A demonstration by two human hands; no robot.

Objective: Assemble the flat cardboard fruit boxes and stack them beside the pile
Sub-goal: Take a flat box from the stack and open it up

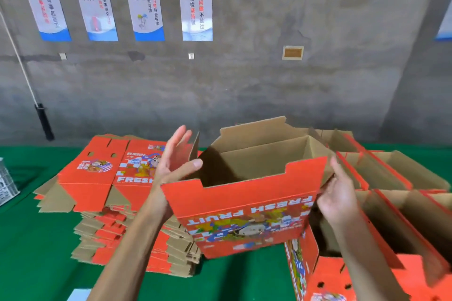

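Red cardboard is showing on the outside of the open box (244, 205), which is standing in the middle of the green table (36, 239) with its brown inside facing up and its "FRESH FRUIT" words reading upside down. The left hand (171, 161) is sitting at the box's left top corner with its fingers straight and spread wide, the thumb lying by the edge. The right hand (340, 195) is touching the box's right side with loosely bent fingers; I cannot tell if it is really gripping. Just to the left, a tall pile of flat boxes (117, 203) is lying on the table. To the right, other built boxes (391, 203) are sitting close together, open at the top. Behind it all, a grey wall (244, 80) is carrying four blue and white posters (146, 2).
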